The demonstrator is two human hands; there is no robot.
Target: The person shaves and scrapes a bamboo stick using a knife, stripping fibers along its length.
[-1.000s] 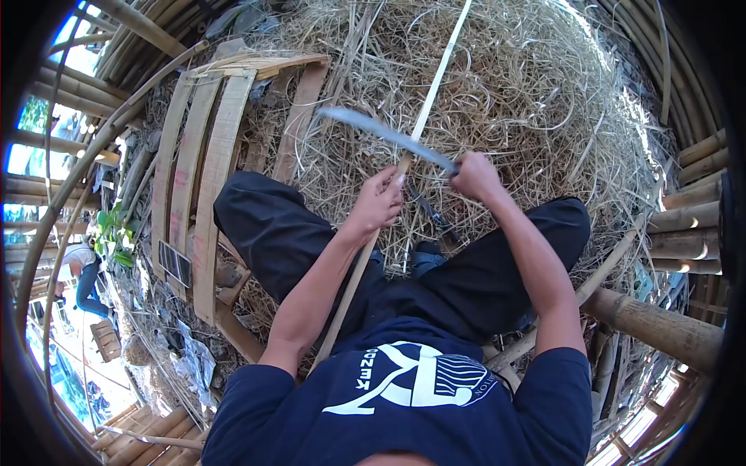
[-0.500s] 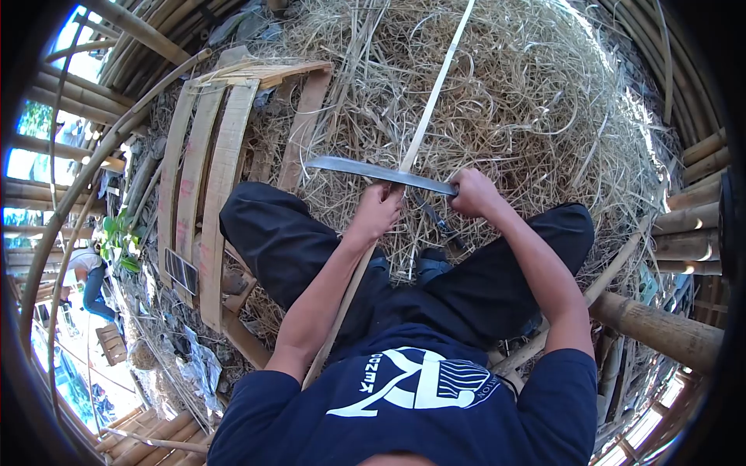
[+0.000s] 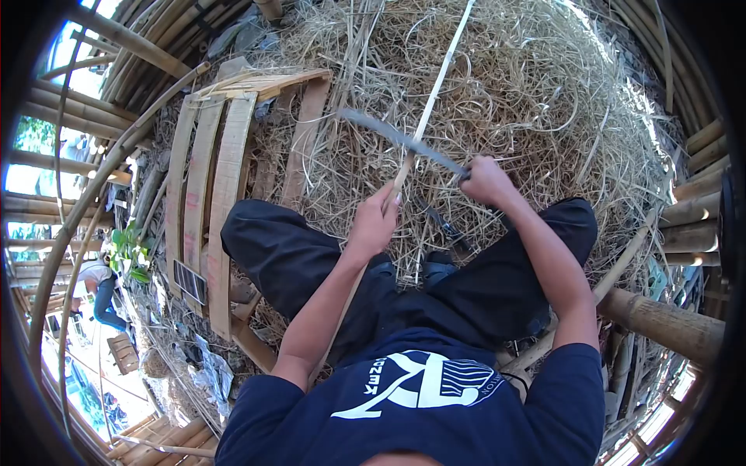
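Observation:
My left hand [image 3: 374,223] is closed round a long, pale bamboo strip [image 3: 436,89]. The strip runs from under my left arm, past the hand and up to the top of the view. In my right hand [image 3: 489,182] is the handle of a machete [image 3: 389,132], mostly hidden by the fingers. The long, flat blade points up and to the left. It crosses the strip a little beyond my left hand and seems to touch it. The blade is slightly blurred.
Thin shavings [image 3: 497,85] cover the ground ahead. A slatted wooden crate [image 3: 233,128] stands at the left, with a dark phone-like object [image 3: 189,282] on it. Thick bamboo poles [image 3: 660,326] stick in from the right. Another person [image 3: 101,291] is outside at far left.
The machete has moved up along the strip, away from my left hand, and its blade has tilted more. My right hand has shifted slightly right. My left hand still grips the strip.

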